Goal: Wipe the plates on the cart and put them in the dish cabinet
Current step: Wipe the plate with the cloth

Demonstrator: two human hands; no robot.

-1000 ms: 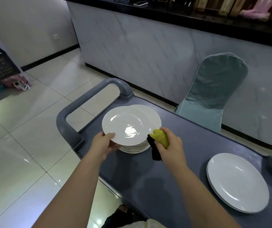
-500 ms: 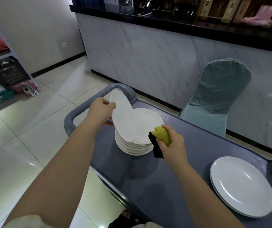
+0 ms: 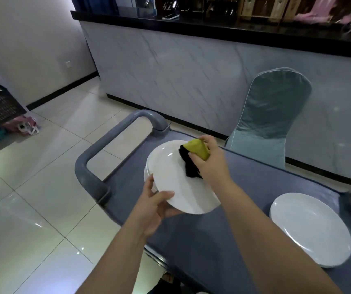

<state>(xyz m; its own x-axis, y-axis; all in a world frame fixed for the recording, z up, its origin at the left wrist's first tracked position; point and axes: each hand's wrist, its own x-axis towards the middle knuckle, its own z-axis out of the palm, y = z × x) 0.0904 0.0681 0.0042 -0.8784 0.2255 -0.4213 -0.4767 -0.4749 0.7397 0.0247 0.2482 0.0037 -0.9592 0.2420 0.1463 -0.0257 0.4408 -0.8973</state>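
On the cart [image 3: 255, 183] we see two ways this could go badly. The larger worry is the right stack of plates [image 3: 310, 228], which sits close to the near edge; our right forearm crosses just beside it, and a wide wiping stroke could nudge it toward the floor. The other is the held plate [image 3: 176, 187], lifted and tilted above the left stack [image 3: 147, 172]. Our left hand [image 3: 155, 209] pinches only its near rim, thumb on top and fingers under. Our right hand [image 3: 212, 164] is closed around the yellow and black cloth [image 3: 191, 164], pressing it on the plate's far side. We judge that hard pressure there could lever the glossy rim out of that pinch and drop the plate onto the stack beneath, chipping both

Counted, large to small: one cart; one covered chair [image 3: 272, 115] at its far side; two stacks of plates, the right showing at least two, the left too hidden to count; one plate in the hands; one cloth. We see no dish cabinet, so storing has yet to begin
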